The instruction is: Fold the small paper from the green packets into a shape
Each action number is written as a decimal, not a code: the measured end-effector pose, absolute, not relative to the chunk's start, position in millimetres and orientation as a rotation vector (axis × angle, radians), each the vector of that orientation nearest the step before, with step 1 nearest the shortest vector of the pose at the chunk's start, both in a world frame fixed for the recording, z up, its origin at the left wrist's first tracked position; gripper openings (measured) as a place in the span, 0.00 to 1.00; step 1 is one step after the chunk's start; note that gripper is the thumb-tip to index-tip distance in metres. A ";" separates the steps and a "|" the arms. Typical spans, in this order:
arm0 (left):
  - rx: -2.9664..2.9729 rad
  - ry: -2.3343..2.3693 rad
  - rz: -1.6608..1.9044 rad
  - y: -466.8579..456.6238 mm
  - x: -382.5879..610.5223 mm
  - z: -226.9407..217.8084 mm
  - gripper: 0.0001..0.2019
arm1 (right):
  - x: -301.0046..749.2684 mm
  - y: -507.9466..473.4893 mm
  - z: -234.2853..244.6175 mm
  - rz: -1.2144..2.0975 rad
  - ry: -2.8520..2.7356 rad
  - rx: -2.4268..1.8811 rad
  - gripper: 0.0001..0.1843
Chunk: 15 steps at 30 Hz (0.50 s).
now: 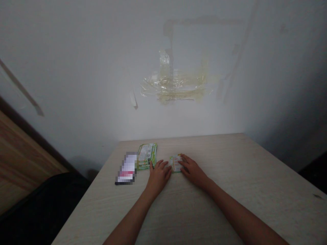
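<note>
The person's left hand [158, 174] and right hand [193, 171] rest palm down, fingers spread, on a pale table [178, 211]. Between them lies a small green-and-white packet [176, 164], the right fingers over its edge. Beyond the left hand's outer side sits a stack of green packets [147, 154], then a pixelated flat object [127, 169]. Ahead of both hands, clear tape [176, 85] clings to the wall [107, 78].

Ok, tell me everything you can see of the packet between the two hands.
The packet looks thin, perhaps plastic or paper, green-edged, with a pale panel bearing reddish print too small to read. It lies flat on the table, the right hand resting fingers on its right side, the left hand at its left edge. Whether it's sealed is unclear.
</note>
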<state>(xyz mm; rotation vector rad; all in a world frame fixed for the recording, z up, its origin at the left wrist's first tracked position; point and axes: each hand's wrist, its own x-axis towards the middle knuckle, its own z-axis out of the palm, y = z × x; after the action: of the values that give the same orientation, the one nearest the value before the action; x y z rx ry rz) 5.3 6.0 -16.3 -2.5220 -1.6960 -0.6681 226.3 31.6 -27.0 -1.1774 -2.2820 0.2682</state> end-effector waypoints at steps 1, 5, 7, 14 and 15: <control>-2.523 -1.695 -0.667 6.0 5.2 -16.3 0.12 | 226.1 31.6 -26.7 0.263 -2.292 -1.189 0.22; -2.517 -1.709 -0.667 6.5 4.6 -18.1 0.12 | 225.7 30.7 -24.4 0.250 -2.340 -1.213 0.22; -2.522 -1.713 -0.671 6.9 4.2 -19.4 0.12 | 225.6 30.2 -23.2 0.241 -2.360 -1.206 0.22; -2.521 -1.726 -0.657 7.6 3.7 -19.5 0.13 | 224.5 31.1 -23.1 0.215 -2.404 -1.208 0.22; -2.517 -1.726 -0.655 7.6 3.8 -19.2 0.13 | 224.2 31.2 -23.0 0.213 -2.413 -1.207 0.22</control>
<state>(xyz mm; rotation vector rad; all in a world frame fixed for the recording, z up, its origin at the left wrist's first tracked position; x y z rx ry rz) 3.8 7.6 -19.2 -2.5170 -1.7261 -0.6552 224.2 31.2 -23.0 -1.2070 -2.4129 0.2134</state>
